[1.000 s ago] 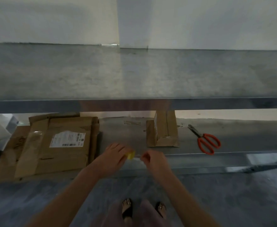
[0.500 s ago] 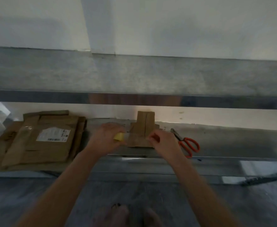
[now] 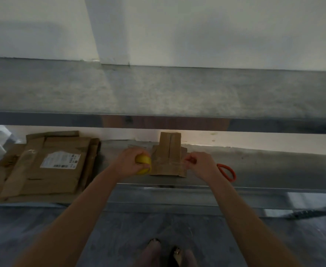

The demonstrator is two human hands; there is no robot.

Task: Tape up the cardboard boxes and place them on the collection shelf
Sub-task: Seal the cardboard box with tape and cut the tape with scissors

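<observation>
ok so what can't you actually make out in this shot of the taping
All in the head view:
- Scissors: the right hand covers the blades; only the orange handles show.
- Tape roll: mostly wrapped by the left hand.
- Tape strip: clear and faint against the small box, so whether it touches is unclear.
- Label on the flattened cardboard: print too small and blurred.

Single head-worn wide-angle view, facing forward and down from standing height. The lower shelf (image 3: 254,170) lies at arm's reach mid-frame; the upper shelf (image 3: 158,93) and wall (image 3: 216,31) fill the far half; floor (image 3: 43,237) and feet (image 3: 166,253) appear nearest.
</observation>
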